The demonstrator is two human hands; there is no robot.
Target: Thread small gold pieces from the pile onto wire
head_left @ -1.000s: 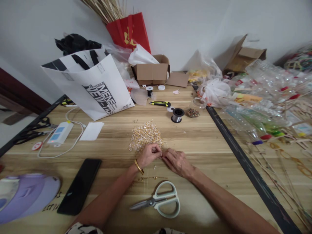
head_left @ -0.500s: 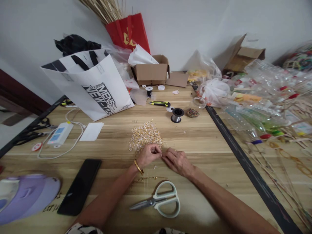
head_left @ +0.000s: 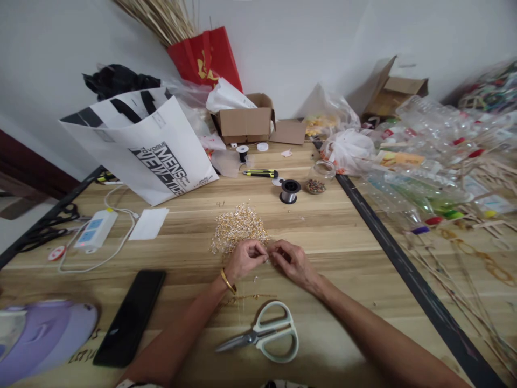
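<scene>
My left hand (head_left: 247, 258), with a gold bracelet (head_left: 228, 281) at its wrist, is closed in a pinch at the near edge of a pile of small gold and clear beads (head_left: 238, 226). Fingertip to fingertip with it, my right hand (head_left: 294, 264) pinches too. Something tiny and shiny shows between them, too small to name. Thin clear thread seems to hang below the left hand. A fine gold chain (head_left: 254, 296) lies on the table nearer to me. Below that rest scissors with pale handles (head_left: 277, 331), blades pointing left.
A black phone (head_left: 131, 318) and a purple device (head_left: 52, 334) lie at left, near a power strip (head_left: 96, 230). Behind the beads are a wire spool (head_left: 290, 191), a jar of coloured beads (head_left: 317, 183) and a utility knife (head_left: 260, 173). Plastic bottles (head_left: 428, 194) crowd the right.
The fingers of my right hand have shifted slightly and curled more, with the fingertips still close to my left hand's. The whole view has turned a little to the right.
</scene>
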